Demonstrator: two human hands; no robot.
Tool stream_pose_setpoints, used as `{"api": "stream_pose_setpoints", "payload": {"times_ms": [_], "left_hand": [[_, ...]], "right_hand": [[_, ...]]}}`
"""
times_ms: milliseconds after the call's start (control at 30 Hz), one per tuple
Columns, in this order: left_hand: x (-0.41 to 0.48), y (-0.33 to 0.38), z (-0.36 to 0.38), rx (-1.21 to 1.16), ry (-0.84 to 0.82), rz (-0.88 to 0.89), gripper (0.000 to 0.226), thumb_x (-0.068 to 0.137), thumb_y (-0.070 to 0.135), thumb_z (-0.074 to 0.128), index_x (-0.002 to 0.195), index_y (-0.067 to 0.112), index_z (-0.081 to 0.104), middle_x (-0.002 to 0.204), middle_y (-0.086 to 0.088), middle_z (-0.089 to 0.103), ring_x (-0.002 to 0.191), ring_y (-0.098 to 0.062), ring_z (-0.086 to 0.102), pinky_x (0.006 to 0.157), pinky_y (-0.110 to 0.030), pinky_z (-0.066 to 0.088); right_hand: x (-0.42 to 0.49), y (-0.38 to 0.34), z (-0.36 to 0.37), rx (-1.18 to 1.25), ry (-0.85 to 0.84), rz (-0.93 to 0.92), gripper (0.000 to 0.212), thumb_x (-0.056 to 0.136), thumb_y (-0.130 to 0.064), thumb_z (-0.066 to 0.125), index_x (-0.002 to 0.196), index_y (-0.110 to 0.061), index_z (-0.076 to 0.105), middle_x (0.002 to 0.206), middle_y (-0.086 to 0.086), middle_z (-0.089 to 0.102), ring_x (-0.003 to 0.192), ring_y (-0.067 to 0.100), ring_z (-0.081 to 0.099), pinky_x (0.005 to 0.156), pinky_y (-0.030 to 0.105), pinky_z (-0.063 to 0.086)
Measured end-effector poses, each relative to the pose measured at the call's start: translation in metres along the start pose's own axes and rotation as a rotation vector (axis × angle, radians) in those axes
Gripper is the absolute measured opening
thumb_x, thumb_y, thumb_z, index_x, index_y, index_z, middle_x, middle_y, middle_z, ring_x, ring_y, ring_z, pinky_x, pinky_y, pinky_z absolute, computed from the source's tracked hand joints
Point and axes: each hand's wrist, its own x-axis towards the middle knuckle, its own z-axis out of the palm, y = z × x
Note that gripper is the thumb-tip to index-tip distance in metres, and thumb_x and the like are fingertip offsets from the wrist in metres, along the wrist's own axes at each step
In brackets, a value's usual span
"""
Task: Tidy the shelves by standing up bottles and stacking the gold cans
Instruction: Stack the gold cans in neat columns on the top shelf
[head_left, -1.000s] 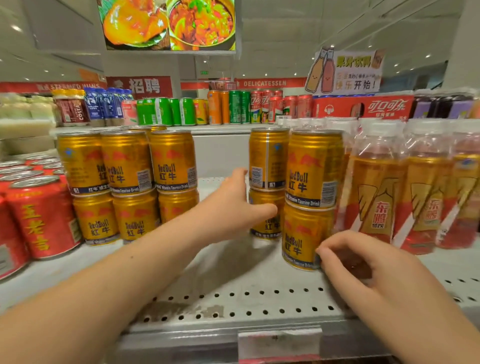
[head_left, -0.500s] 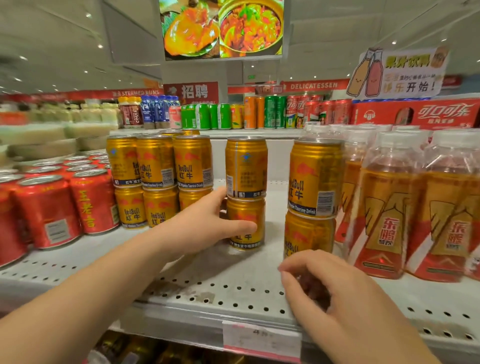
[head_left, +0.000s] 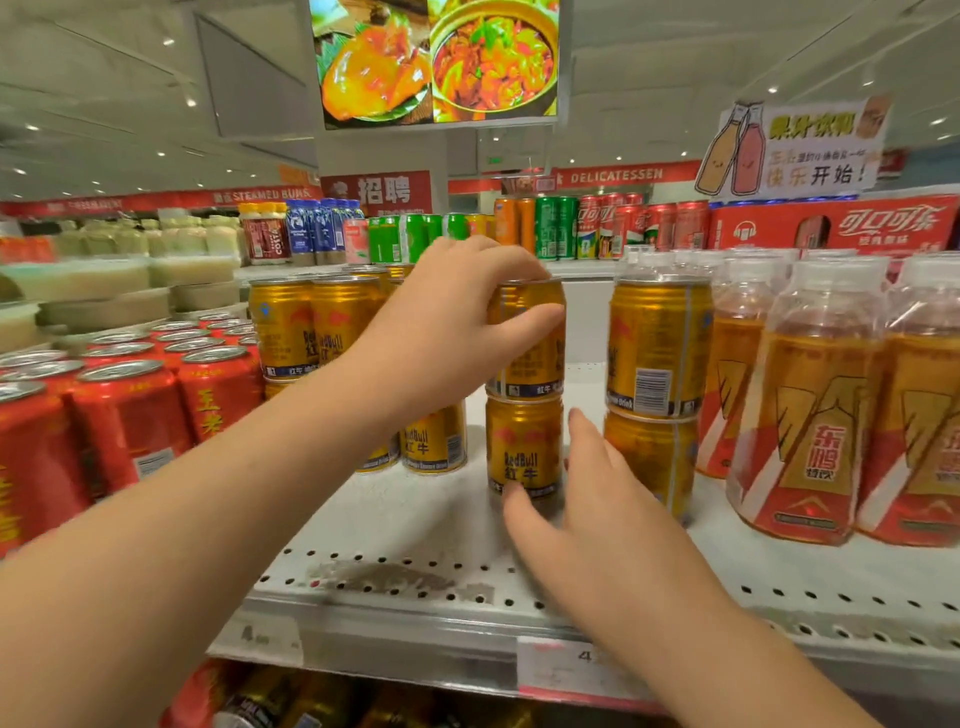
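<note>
left hand (head_left: 457, 317) clamps the top gold can (head_left: 530, 353) — right hand (head_left: 587, 514) spread by the bottom can (head_left: 522, 447).

Bare shelf (head_left: 415, 525) between gold can stacks (head_left: 524, 447) admits a hand.

A supermarket drinks aisle: a white perforated shelf (head_left: 415, 525) with a price tag (head_left: 571, 670) on its near edge, rows of gold cans (head_left: 657, 348), red cans (head_left: 124, 415) and bottles (head_left: 815, 405), and a far red "DELICATESSEN" banner (head_left: 613, 176)
</note>
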Motion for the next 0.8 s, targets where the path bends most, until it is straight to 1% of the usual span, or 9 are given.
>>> {"api": "stream_pose_setpoints", "payload": {"times_ms": [133,200,267,367,433,500,633,700,800], "left_hand": [[0.009,-0.026,-0.006,-0.069,-0.073,0.082,0.033,0.099,0.042,0.059,0.131,0.035,0.06,0.126,0.02,0.059,0.111,0.003,0.049,0.085,-0.011,0.039],[0.013,-0.036,-0.011,-0.121,-0.144,0.104,0.032,0.099,0.038,0.06,0.131,0.037,0.059,0.122,0.024,0.056,0.1,0.008,0.051,0.077,-0.006,0.034],[0.017,-0.045,-0.015,-0.145,-0.189,0.129,0.029,0.1,0.033,0.06,0.128,0.037,0.059,0.12,0.023,0.057,0.092,0.01,0.052,0.073,-0.009,0.038],[0.018,-0.053,-0.015,-0.115,-0.18,0.161,0.027,0.101,0.027,0.058,0.127,0.034,0.06,0.122,0.015,0.061,0.099,-0.002,0.056,0.079,-0.02,0.05],[0.017,-0.055,-0.014,-0.046,-0.115,0.205,0.025,0.1,0.033,0.057,0.124,0.031,0.063,0.12,0.011,0.065,0.107,-0.011,0.058,0.09,-0.034,0.054],[0.019,-0.058,-0.014,-0.006,-0.047,0.243,0.026,0.099,0.043,0.058,0.119,0.029,0.066,0.114,0.01,0.068,0.105,-0.014,0.06,0.093,-0.041,0.054],[0.031,-0.069,-0.015,-0.045,-0.087,0.195,0.019,0.099,0.035,0.06,0.115,0.029,0.068,0.114,0.01,0.068,0.106,-0.012,0.062,0.088,-0.034,0.057],[0.036,-0.073,-0.016,-0.075,-0.107,0.192,0.017,0.1,0.03,0.06,0.114,0.028,0.069,0.114,0.01,0.068,0.107,-0.011,0.062,0.089,-0.034,0.056],[0.038,-0.075,-0.018,-0.087,-0.12,0.192,0.018,0.1,0.027,0.06,0.115,0.028,0.07,0.114,0.011,0.069,0.107,-0.008,0.062,0.091,-0.031,0.055]], "right_hand": [[0.019,-0.002,0.014,-0.024,0.037,0.084,0.046,0.092,-0.052,0.056,0.13,-0.037,0.035,0.115,-0.016,0.055,0.099,0.009,0.058,0.08,0.031,0.054],[0.029,0.0,0.019,0.024,0.029,0.132,0.041,0.092,-0.049,0.061,0.124,-0.039,0.036,0.11,-0.018,0.058,0.098,0.008,0.061,0.08,0.031,0.054],[0.038,0.002,0.022,0.079,0.027,0.162,0.047,0.09,-0.048,0.068,0.125,-0.041,0.037,0.103,-0.022,0.054,0.098,0.005,0.062,0.079,0.026,0.051],[0.046,0.002,0.026,0.143,0.045,0.183,0.06,0.086,-0.046,0.075,0.134,-0.039,0.04,0.098,-0.031,0.053,0.09,-0.008,0.058,0.075,0.014,0.046],[0.051,0.001,0.032,0.163,0.057,0.195,0.064,0.085,-0.046,0.076,0.137,-0.037,0.041,0.112,-0.025,0.06,0.096,-0.005,0.06,0.084,0.022,0.051],[0.056,-0.001,0.036,0.168,0.06,0.209,0.067,0.084,-0.046,0.077,0.139,-0.037,0.04,0.118,-0.022,0.059,0.103,0.002,0.061,0.09,0.028,0.05],[0.066,-0.004,0.037,0.2,0.031,0.231,0.065,0.084,-0.045,0.076,0.138,-0.037,0.041,0.115,-0.019,0.061,0.104,0.004,0.062,0.093,0.031,0.051],[0.069,-0.003,0.037,0.198,0.027,0.24,0.064,0.086,-0.043,0.076,0.139,-0.035,0.042,0.123,-0.013,0.063,0.111,0.009,0.063,0.098,0.037,0.052],[0.07,-0.003,0.037,0.204,0.019,0.237,0.062,0.087,-0.041,0.075,0.14,-0.036,0.042,0.13,-0.01,0.062,0.114,0.009,0.062,0.096,0.032,0.051]]}}
